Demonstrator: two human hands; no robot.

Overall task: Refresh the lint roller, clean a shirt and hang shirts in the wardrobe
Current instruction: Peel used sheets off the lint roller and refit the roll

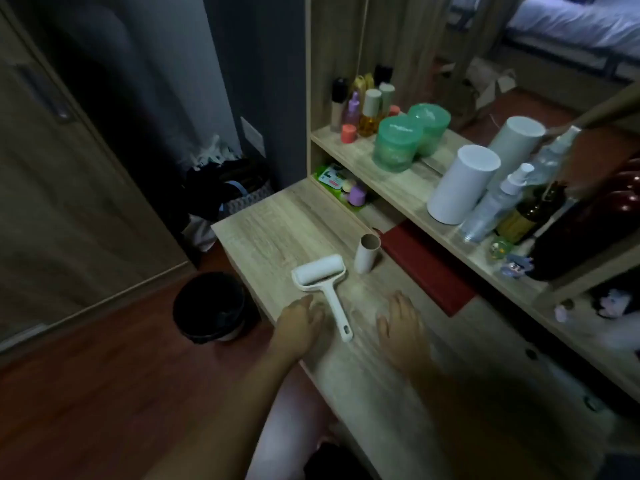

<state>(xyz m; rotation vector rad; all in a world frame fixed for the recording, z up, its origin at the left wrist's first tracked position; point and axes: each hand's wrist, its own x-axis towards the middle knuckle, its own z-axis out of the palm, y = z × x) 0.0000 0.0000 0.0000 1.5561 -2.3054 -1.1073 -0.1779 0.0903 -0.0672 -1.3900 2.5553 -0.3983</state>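
White plastic, the lint roller (323,282) lies flat on the wooden counter (277,223) near its left edge, with the roll end pointing away from the person and the handle pointing back between the two hands. The left hand (301,323) rests on the counter at that edge, just beside the handle, with its fingers relaxed and holding nothing. The right hand (403,327) lies flat on the other side, also empty.

The step in hand looks like refreshing the roller. The left hand is closest for taking the handle, which would leave the right free to find the edge of the sheet and peel it off. Holding the roll steady should help the sheet come away clean.

A bare cardboard tube (367,254) stands upright just beyond the roll and could tip if the roller is swept forward. A red book (426,268) lies along the back of the counter under the shelf (349,147), which is crowded with green jars (398,143), white cylinders (460,185) and bottles. A dark bin (211,306) stands on the floor just off the counter's left edge, handy for the used sheet. No shirt shows in view.
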